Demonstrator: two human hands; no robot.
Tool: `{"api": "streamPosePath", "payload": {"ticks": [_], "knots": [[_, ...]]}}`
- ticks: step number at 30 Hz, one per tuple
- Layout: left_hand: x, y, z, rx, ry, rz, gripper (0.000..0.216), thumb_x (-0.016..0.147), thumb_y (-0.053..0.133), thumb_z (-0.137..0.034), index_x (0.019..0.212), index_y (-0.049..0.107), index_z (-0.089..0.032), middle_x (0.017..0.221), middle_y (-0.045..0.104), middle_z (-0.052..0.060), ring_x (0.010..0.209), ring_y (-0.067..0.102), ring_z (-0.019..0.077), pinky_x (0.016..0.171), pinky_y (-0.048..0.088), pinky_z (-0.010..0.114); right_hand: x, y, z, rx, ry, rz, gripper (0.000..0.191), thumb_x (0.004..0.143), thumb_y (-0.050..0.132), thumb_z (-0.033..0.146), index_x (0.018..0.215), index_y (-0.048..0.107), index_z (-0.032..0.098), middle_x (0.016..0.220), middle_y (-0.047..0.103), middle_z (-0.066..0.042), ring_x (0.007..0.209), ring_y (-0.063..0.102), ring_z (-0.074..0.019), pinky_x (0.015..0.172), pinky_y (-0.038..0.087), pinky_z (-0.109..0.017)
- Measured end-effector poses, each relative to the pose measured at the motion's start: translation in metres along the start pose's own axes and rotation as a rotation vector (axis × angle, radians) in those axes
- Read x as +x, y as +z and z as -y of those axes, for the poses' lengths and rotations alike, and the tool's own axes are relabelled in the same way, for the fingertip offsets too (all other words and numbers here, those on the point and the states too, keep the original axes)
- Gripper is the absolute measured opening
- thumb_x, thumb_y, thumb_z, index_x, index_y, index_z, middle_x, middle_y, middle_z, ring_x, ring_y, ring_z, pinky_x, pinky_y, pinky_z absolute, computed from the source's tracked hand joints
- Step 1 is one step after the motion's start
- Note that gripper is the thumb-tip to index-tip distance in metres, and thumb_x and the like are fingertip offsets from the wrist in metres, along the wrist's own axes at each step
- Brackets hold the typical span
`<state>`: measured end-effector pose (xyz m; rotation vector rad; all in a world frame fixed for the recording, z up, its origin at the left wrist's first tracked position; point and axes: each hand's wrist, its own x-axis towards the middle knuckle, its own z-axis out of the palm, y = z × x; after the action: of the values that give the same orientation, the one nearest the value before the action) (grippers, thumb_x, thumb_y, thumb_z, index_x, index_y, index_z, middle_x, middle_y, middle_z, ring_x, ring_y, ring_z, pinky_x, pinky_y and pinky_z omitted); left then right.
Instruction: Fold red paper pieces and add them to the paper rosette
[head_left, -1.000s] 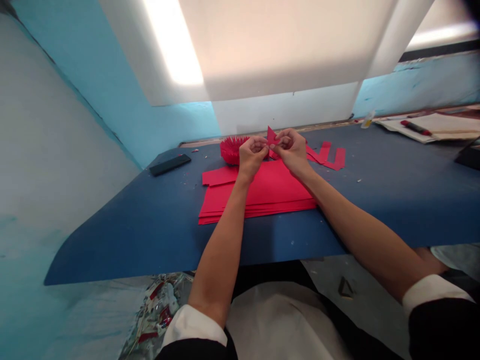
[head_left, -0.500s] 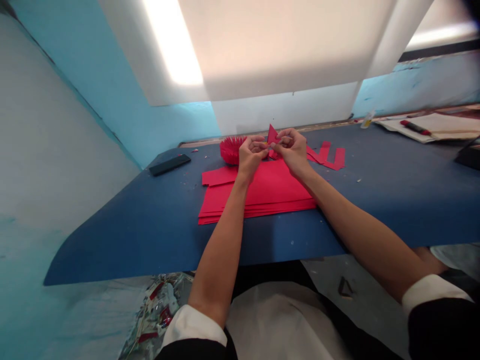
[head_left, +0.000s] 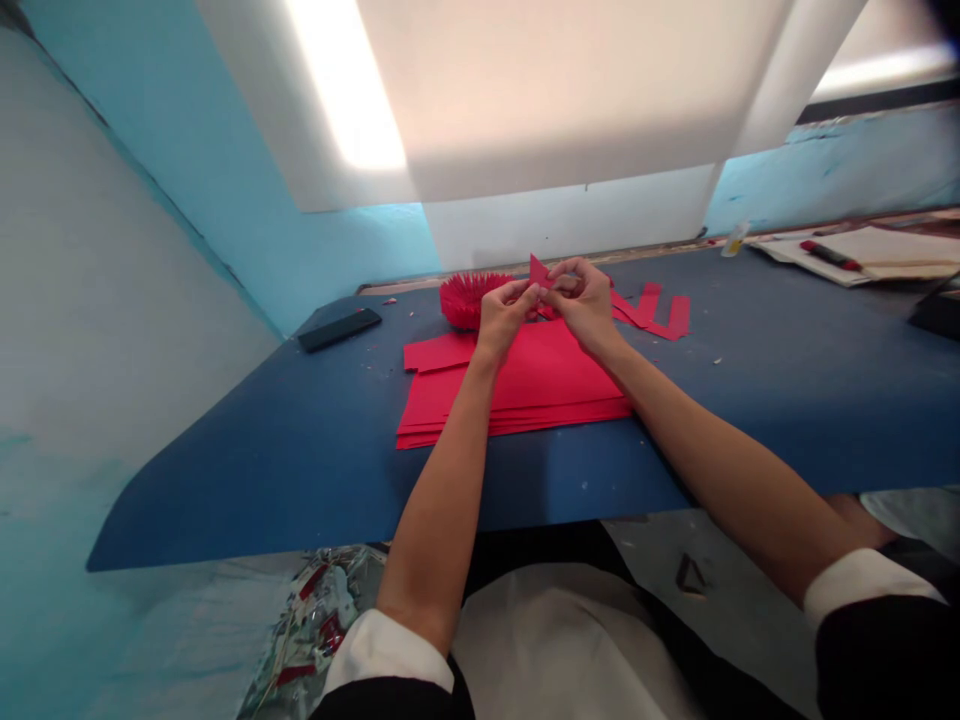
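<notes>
Piece: small, red, folded to a point (head_left: 537, 269). Held up between the two hands, beyond the far part of the sheets as seen from here. Long axis near upright, tip at about 12 o'clock from the fingertips, leaning slightly toward 11. Lower part hidden by fingers; folds there can't be made out.

Left hand (head_left: 504, 315) at 8 o'clock of the piece, right hand (head_left: 583, 302) at 4. Both about equally near. Each pinches the piece low between thumb and fingers; fingertips of the two nearly meet. Other fingers curled. Left forearm (head_left: 448, 490) runs in from 7 o'clock, right forearm (head_left: 720, 460) from between 4 and 5, longer across the view.

Spiky red bundle (head_left: 459, 303) at 9 o'clock, just beside the left hand, so that hand is the nearer to it. Sheets (head_left: 551, 375) at 6 o'clock, red, stacked flat, partly behind the left forearm. Strips (head_left: 654, 313) at 3 o'clock, past the right hand, lying askew.

Farther out on the blue bench (head_left: 262, 480): dark slab (head_left: 340, 330) near 9 o'clock, small bottle (head_left: 736, 240) between 2 and 3, marker (head_left: 830, 255) on papers toward 3.
</notes>
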<state>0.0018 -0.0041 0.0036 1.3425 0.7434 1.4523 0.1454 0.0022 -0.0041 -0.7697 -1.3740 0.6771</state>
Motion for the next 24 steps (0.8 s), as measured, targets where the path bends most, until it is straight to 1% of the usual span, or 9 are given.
{"api": "streamPosePath", "payload": {"ticks": [2, 4, 7, 9, 12, 15, 18, 21, 24], "knots": [[0.002, -0.002, 0.002, 0.0, 0.043, 0.003, 0.023, 0.086, 0.089, -0.035, 0.085, 0.074, -0.018, 0.081, 0.077, 0.004, 0.072, 0.072, 0.013, 0.07, 0.059, 0.026, 0.001, 0.0, -0.002, -0.029, -0.017, 0.002, 0.043, 0.08, 0.09, 0.049, 0.092, 0.054, 0.028, 0.063, 0.051, 0.007, 0.058, 0.051, -0.0124, 0.054, 0.043, -0.028], [0.005, -0.003, 0.005, 0.006, 0.062, -0.028, 0.024, 0.083, 0.091, -0.034, 0.082, 0.073, -0.018, 0.077, 0.076, 0.003, 0.07, 0.072, 0.0129, 0.069, 0.058, 0.025, 0.0, 0.002, 0.0, -0.062, -0.043, -0.005, 0.041, 0.078, 0.09, 0.046, 0.09, 0.055, 0.028, 0.063, 0.051, 0.007, 0.058, 0.053, -0.0129, 0.054, 0.044, -0.028], [0.009, -0.004, 0.007, -0.007, 0.052, -0.09, 0.02, 0.08, 0.09, -0.027, 0.077, 0.073, -0.018, 0.071, 0.074, 0.001, 0.066, 0.069, 0.0113, 0.066, 0.055, 0.023, -0.006, 0.005, 0.008, -0.11, -0.097, -0.001, 0.033, 0.078, 0.087, 0.04, 0.086, 0.057, 0.028, 0.068, 0.059, 0.004, 0.063, 0.06, -0.0146, 0.059, 0.05, -0.03], [0.011, -0.005, 0.007, -0.025, 0.032, -0.132, 0.019, 0.078, 0.089, -0.023, 0.072, 0.071, -0.018, 0.065, 0.071, -0.001, 0.061, 0.065, 0.0098, 0.063, 0.053, 0.022, -0.011, 0.007, 0.015, -0.126, -0.124, 0.039, 0.027, 0.079, 0.084, 0.036, 0.088, 0.059, 0.027, 0.074, 0.065, 0.001, 0.07, 0.066, -0.017, 0.066, 0.054, -0.033], [0.012, -0.008, 0.006, -0.034, -0.007, -0.154, 0.021, 0.077, 0.085, -0.017, 0.065, 0.068, -0.018, 0.059, 0.067, -0.003, 0.055, 0.061, 0.0081, 0.059, 0.05, 0.021, -0.016, 0.005, 0.022, -0.202, -0.173, 0.133, 0.02, 0.081, 0.08, 0.029, 0.093, 0.065, 0.028, 0.077, 0.067, 0.0, 0.072, 0.066, -0.0187, 0.072, 0.055, -0.035], [0.011, -0.011, 0.003, -0.065, -0.046, -0.135, 0.019, 0.08, 0.079, -0.01, 0.065, 0.07, -0.017, 0.062, 0.068, -0.003, 0.057, 0.062, 0.0076, 0.062, 0.05, 0.022, -0.015, -0.001, 0.025, -0.281, -0.219, 0.122, 0.016, 0.083, 0.077, 0.026, 0.096, 0.07, 0.028, 0.08, 0.065, -0.001, 0.072, 0.06, -0.018, 0.075, 0.054, -0.035], [0.009, -0.012, -0.002, -0.132, -0.099, -0.079, 0.02, 0.083, 0.074, -0.006, 0.067, 0.072, -0.017, 0.064, 0.069, -0.002, 0.061, 0.065, 0.0093, 0.069, 0.053, 0.025, -0.01, -0.006, 0.026, -0.324, -0.259, 0.067, 0.014, 0.08, 0.08, 0.024, 0.093, 0.074, 0.027, 0.09, 0.066, -0.005, 0.083, 0.062, -0.0211, 0.079, 0.055, -0.037], [0.007, -0.012, -0.006, -0.146, -0.148, -0.01, 0.019, 0.082, 0.074, -0.006, 0.066, 0.071, -0.016, 0.063, 0.068, 0.0, 0.06, 0.065, 0.0107, 0.069, 0.053, 0.027, -0.006, -0.008, 0.026, -0.319, -0.281, 0.11, 0.01, 0.079, 0.08, 0.022, 0.086, 0.074, 0.026, 0.099, 0.071, -0.007, 0.093, 0.064, -0.0238, 0.081, 0.056, -0.038], [0.007, -0.012, -0.005, -0.13, -0.153, 0.023, 0.019, 0.08, 0.074, -0.007, 0.064, 0.068, -0.017, 0.062, 0.068, 0.0, 0.058, 0.063, 0.0105, 0.066, 0.052, 0.026, -0.005, -0.006, 0.025, -0.287, -0.272, 0.137, 0.007, 0.082, 0.076, 0.021, 0.084, 0.075, 0.028, 0.096, 0.076, -0.004, 0.094, 0.068, -0.0232, 0.084, 0.056, -0.038]]}}
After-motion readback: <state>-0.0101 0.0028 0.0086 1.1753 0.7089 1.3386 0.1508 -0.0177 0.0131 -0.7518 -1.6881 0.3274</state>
